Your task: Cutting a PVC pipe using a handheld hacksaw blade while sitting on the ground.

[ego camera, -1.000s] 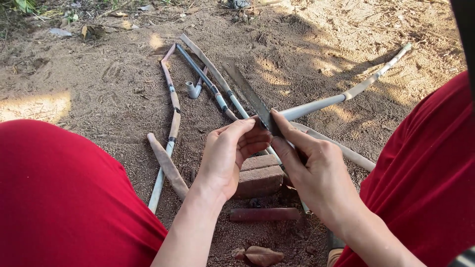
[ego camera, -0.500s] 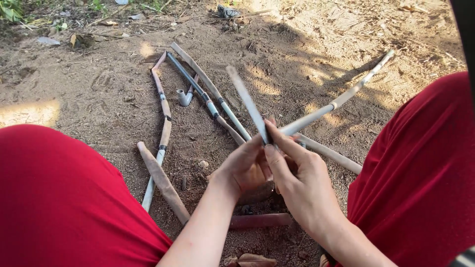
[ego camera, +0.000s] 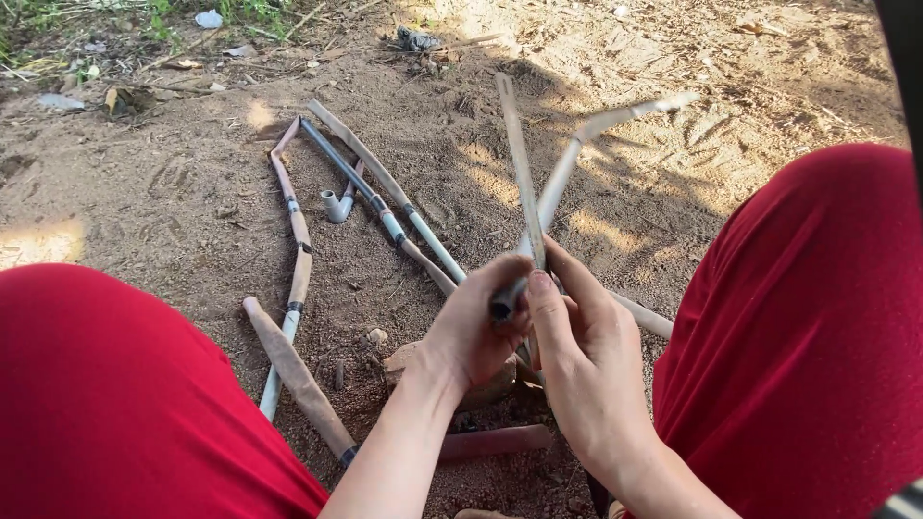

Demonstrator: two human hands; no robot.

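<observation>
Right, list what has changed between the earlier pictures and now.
The thin grey-brown strip has swung from leaning up-left to nearly upright; the long pale pipe behind it has tilted more upright too. Both the left hand and the right hand kept their grip on the strip's lower end. The mud-caked pipes lying on the dirt stayed put.

No labels, signs or screens show. The nearest to packaging is litter at eleven o'clock: a pale crumpled scrap (ego camera: 208, 18) by the grass and a flat grey scrap (ego camera: 60, 101) on dirt.
</observation>
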